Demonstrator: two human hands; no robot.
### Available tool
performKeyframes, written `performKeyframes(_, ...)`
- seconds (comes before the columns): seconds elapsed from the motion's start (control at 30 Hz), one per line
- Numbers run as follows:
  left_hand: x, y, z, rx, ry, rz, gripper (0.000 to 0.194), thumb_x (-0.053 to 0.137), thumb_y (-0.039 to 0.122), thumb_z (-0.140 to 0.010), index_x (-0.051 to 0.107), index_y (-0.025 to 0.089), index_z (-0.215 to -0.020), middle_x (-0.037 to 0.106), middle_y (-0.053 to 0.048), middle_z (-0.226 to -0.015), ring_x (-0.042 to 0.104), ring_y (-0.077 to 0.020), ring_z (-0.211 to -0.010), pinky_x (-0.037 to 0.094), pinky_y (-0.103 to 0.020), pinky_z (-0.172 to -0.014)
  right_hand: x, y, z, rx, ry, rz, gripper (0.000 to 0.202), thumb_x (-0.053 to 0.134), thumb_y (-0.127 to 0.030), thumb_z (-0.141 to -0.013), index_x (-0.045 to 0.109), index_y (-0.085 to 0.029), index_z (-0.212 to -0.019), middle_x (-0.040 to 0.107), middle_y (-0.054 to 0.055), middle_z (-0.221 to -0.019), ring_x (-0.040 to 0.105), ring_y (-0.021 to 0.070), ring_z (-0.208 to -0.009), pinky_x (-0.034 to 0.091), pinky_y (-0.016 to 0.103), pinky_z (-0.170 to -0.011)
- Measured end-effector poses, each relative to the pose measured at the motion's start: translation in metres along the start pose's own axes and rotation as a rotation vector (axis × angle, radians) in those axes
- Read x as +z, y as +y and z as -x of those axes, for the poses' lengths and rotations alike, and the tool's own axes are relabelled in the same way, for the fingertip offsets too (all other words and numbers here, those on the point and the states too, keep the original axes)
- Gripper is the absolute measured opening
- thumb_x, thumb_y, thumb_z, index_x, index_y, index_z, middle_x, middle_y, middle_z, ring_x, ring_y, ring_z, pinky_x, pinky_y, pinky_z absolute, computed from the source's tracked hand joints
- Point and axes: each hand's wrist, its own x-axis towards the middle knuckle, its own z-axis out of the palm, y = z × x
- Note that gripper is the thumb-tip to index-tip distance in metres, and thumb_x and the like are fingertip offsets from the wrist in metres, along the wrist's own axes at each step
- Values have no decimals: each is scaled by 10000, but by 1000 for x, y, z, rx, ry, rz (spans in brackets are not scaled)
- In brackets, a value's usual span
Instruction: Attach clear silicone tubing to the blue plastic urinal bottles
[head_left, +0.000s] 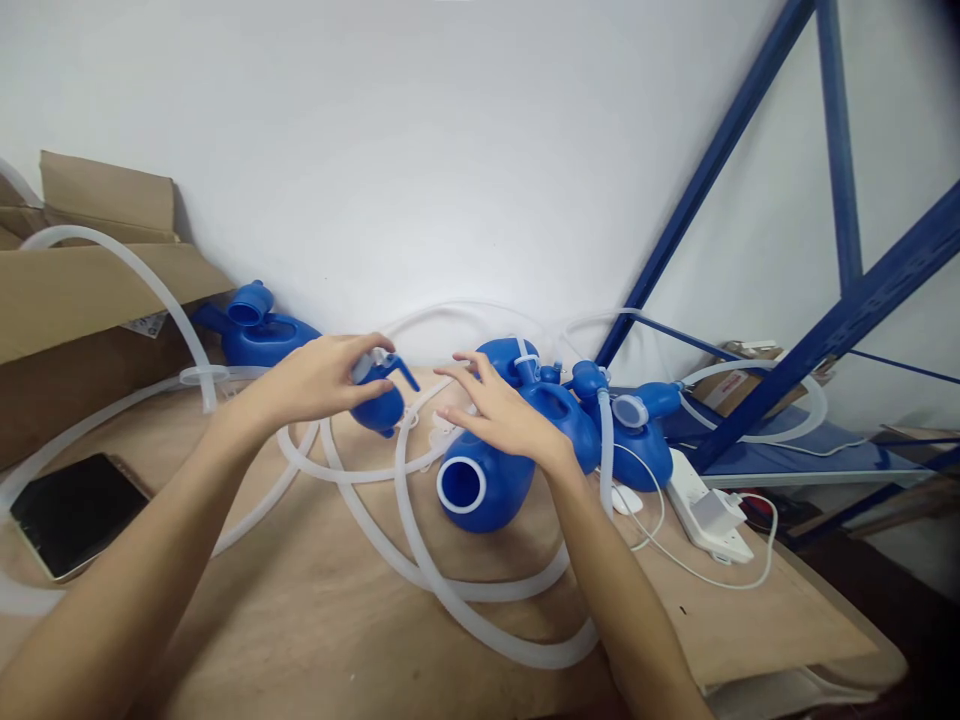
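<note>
My left hand (322, 378) holds a small blue plastic spout piece (377, 400) between thumb and fingers. The piece has a flat blue flap sticking out to the right and a clear part at its top. My right hand (502, 405) is over a blue plastic bottle (495, 492), fingers apart and slightly bent, with nothing visible gripped. This bottle lies with its white-rimmed open mouth towards me. A translucent hose (409, 500) runs in loops between my hands and around the bottle; whether the right fingertips touch it I cannot tell.
More blue bottles with hoses (562, 415) crowd the right back. Another blue bottle (270, 340) lies beside a cardboard box (97, 290) at left. A dark phone (79, 515) rests on the wooden table. A power strip (705, 510) with cables is near a blue metal rack (810, 300).
</note>
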Motion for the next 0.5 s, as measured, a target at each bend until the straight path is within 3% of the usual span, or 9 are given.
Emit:
performKeyframes(0.1,17,-33,-10,-312,-263,135,657,587,630,-844,647,180,-1319,743,-136,-1044,701,-336,-946,554,-388,-805,4,28,-2,136,-286,74,637,624,-545,-987,511,-278,-1555,388,163,-1665,378,377,-1554,312,568,-1264)
performKeyframes(0.17,35,-48,-13,-428,-352,218,661,538,613,-859,638,150,-1320,725,-193,-1167,709,-345,-963,573,-369,-705,8,46,-3,237,-396,54,659,598,-593,-988,543,-243,-1544,538,178,-1572,488,387,-1480,355,546,-1238)
performKeyframes(0.23,51,-59,-12,-486,-399,271,656,471,607,-894,629,151,-1337,693,-227,-1287,720,-341,-975,576,-345,-623,12,56,-6,308,-421,25,678,577,-624,-989,556,-230,-1539,682,164,-1419,629,362,-1335,433,493,-1179)
performKeyframes(0.3,63,-68,-9,-529,-447,307,655,459,619,-899,641,174,-1344,677,-229,-1348,720,-351,-1020,583,-335,-598,15,59,-8,338,-403,38,679,566,-628,-990,554,-232,-1542,732,145,-1348,683,340,-1256,481,447,-1121)
performKeyframes(0.5,88,-83,-10,-588,-528,298,721,550,678,-834,693,175,-1330,638,-241,-1439,717,-396,-1047,604,-353,-592,22,44,-15,490,-363,208,721,357,-722,-1016,613,-234,-1481,622,157,-1519,575,438,-1399,423,548,-1152)
